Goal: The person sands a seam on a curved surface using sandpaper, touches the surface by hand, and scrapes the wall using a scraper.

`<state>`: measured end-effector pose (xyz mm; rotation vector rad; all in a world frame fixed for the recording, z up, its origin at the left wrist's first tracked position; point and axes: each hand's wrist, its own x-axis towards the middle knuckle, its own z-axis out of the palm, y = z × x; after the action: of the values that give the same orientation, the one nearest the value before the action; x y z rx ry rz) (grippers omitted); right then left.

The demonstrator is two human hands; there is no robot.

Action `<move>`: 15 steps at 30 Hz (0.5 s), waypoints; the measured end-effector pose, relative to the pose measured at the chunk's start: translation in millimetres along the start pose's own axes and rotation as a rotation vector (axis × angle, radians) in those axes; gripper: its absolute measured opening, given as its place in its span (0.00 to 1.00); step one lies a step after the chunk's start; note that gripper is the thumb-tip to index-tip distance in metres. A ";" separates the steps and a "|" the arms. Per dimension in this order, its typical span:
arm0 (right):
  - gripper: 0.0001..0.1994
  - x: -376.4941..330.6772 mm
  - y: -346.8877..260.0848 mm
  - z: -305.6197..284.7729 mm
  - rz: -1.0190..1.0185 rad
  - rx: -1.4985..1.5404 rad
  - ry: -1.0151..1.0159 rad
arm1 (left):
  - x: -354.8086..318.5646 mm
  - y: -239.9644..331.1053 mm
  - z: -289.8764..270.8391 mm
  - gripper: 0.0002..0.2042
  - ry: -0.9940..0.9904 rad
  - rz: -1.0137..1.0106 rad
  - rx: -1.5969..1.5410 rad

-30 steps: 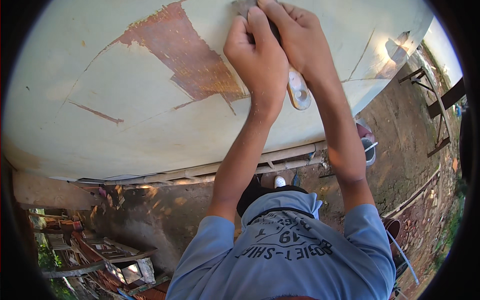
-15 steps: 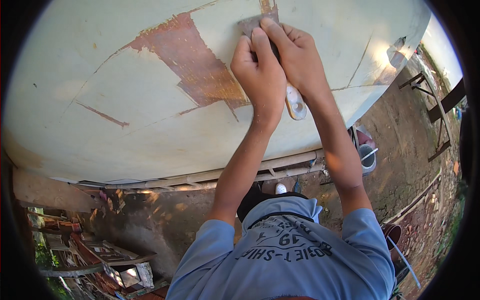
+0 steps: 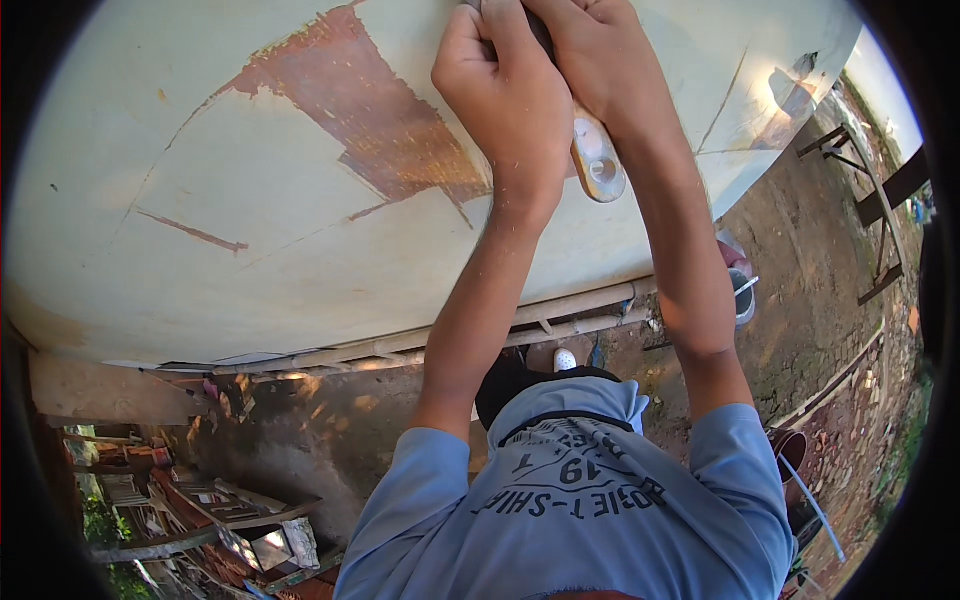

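Both of my hands grip one scraper (image 3: 599, 165) near the top edge of the view, held against a large pale painted surface (image 3: 300, 240). My left hand (image 3: 512, 105) is closed around its left side, thumb pointing up along it. My right hand (image 3: 610, 75) closes on it from the right, side by side with the left. The worn, pale handle end with a hole sticks out between my wrists. The blade is mostly cut off by the view's edge and hidden by my fingers. Left of my hands lies a reddish-brown bare patch (image 3: 370, 110) with ragged edges.
Bamboo poles (image 3: 400, 345) run along the surface's lower edge. To the right stand a grey bucket (image 3: 742, 300) and a dark red bucket (image 3: 790, 443) with a pale blue stick (image 3: 818, 510). A pile of wood scraps (image 3: 230, 510) lies lower left; a bench-like frame (image 3: 880, 210) stands far right.
Both hands have moved up and away with the scraper, so its blade has mostly left the view. The handle end has risen too. My grip stays the same.
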<state>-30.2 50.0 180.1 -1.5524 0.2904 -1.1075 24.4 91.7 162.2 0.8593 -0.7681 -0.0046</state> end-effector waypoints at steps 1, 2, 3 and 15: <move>0.22 2.9 -7.4 1.3 -0.061 0.018 -0.001 | -1.3 -0.7 -0.9 0.19 0.002 0.001 0.001; 0.21 0.6 -4.4 0.5 -0.044 0.017 -0.009 | -5.6 -3.4 -3.4 0.18 0.018 -0.021 0.037; 0.21 -0.8 4.5 -3.4 -0.057 0.013 -0.007 | -8.4 -10.6 -2.5 0.18 0.028 -0.035 0.063; 0.21 -3.6 28.6 -3.7 0.047 -0.001 0.024 | -25.2 -20.1 -14.3 0.18 0.031 -0.065 0.129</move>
<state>-24.2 41.0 153.1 -1.5266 0.3423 -1.0901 20.4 95.5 127.4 1.0042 -0.7170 0.0010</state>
